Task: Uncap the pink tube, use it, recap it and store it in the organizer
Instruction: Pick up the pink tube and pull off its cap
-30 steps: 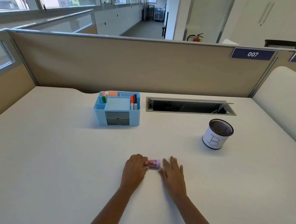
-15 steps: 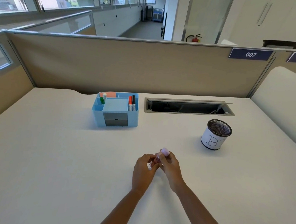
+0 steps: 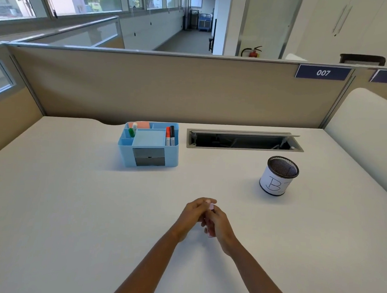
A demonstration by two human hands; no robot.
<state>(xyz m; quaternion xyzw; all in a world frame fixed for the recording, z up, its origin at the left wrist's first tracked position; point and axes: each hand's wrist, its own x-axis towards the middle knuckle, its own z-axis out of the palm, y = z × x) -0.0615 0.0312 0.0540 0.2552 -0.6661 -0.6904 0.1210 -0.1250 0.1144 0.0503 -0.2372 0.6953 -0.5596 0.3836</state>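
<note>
The small pink tube [image 3: 210, 231] is held above the white desk, close in front of me, mostly hidden between my hands. My right hand [image 3: 219, 222] wraps its lower body, whose end pokes out below the fingers. My left hand [image 3: 195, 211] pinches the pale pink cap end [image 3: 211, 206] at the top. Whether the cap is on or loosened, I cannot tell. The light blue organizer [image 3: 149, 144] stands at the back left of centre, holding a green-capped stick, an orange pad and two markers.
A black mesh pen cup [image 3: 278, 176] with a white label stands to the right. An open cable slot [image 3: 245, 141] lies in the desk behind it. A beige partition walls the far edge, and a cream panel bounds the right side.
The tube lay on the desk between my hands a second ago. Both hands picked it up, turned it roughly upright, and drew it closer, with my left fingers now on the cap end.
</note>
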